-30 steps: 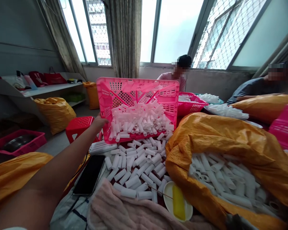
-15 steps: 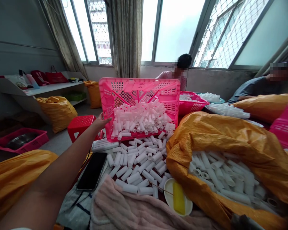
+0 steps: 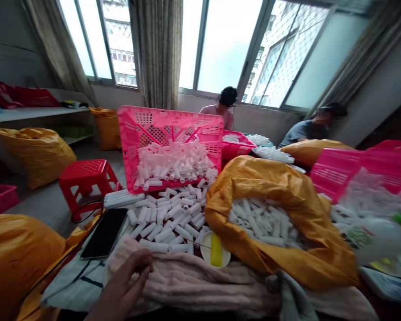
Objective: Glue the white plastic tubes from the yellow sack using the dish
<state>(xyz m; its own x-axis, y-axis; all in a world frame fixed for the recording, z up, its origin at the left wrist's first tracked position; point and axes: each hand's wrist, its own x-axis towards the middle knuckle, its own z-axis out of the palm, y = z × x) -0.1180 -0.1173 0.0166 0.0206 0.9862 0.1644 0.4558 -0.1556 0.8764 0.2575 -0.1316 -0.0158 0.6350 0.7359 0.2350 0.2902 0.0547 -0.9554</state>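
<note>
My left hand (image 3: 128, 285) lies low at the front on a pink towel (image 3: 200, 281), fingers loosely stretched, holding nothing. Beyond it, short white plastic tubes (image 3: 165, 216) are spread on the table. Behind them a pink basket (image 3: 130, 133) stands tipped on its side, with a pile of the same tubes (image 3: 173, 165) inside. To the right, an open orange sack (image 3: 287, 187) holds more tubes. My right hand is out of view.
A black phone (image 3: 104, 232) lies left of the tubes, and a white dish with a yellow piece (image 3: 215, 255) sits by the sack. A red stool (image 3: 85, 176) and orange sacks (image 3: 36, 149) stand left. Two people sit at the far side among pink baskets (image 3: 334, 171).
My left hand has come off the pink basket's left edge and drawn back onto the towel. The view has swung to the right; the basket stays tipped up.
</note>
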